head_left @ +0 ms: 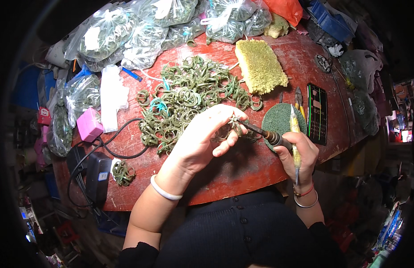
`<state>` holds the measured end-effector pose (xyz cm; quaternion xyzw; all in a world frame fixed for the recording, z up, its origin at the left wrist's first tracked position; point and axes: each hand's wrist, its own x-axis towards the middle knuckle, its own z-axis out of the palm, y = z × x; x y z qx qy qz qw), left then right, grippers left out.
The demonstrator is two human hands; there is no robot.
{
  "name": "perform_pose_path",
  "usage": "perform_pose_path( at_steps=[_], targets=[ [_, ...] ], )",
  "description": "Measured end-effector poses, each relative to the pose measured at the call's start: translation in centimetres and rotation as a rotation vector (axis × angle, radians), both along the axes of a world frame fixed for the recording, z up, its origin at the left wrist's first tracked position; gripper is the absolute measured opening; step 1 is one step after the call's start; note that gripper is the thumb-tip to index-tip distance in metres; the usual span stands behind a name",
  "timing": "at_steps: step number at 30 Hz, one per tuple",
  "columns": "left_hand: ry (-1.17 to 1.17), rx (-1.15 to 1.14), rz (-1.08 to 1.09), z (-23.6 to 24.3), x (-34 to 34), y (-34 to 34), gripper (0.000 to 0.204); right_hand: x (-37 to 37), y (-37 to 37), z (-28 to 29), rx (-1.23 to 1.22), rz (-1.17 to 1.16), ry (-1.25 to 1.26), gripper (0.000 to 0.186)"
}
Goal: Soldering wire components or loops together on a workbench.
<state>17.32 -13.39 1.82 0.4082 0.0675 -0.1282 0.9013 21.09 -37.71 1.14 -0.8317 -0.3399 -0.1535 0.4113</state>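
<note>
My left hand (pixel 202 134) is raised over the near edge of a heap of green rings (pixel 184 100), which look like wax. Its fingertips pinch one small green ring (pixel 236 127). My right hand (pixel 301 156) grips a dark pen-shaped tool like a soldering iron (pixel 275 137), whose thin tip reaches the ring; whether the two touch is hard to make out. Also held in the right hand, pointing up, is a slim yellow-wrapped hand tool (pixel 296 127) with a pale tip. Behind that hand lies a round green pad (pixel 275 117), partly covered by the iron.
A phone (pixel 317 114) and pliers (pixel 299 99) lie right of the pad. Beyond stands a yellow sponge block (pixel 261 67). Clear bags of green pieces (pixel 100 40) line the back. At left are a pink block (pixel 89 125), a black box (pixel 98 178) and a black cable (pixel 122 156).
</note>
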Motion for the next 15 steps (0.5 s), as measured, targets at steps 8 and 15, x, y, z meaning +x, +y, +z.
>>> perform_pose_path(
  at_steps=[8,15],
  targets=[
    [-0.005,-0.005,-0.008,-0.28,-0.09,0.14,0.029,0.00,0.23,0.21,-0.036,0.010,-0.007,0.028],
    [-0.016,0.022,-0.028,-0.11,-0.01,0.10,0.028,-0.04,0.21,0.04,-0.022,0.006,-0.005,0.028]
  ],
)
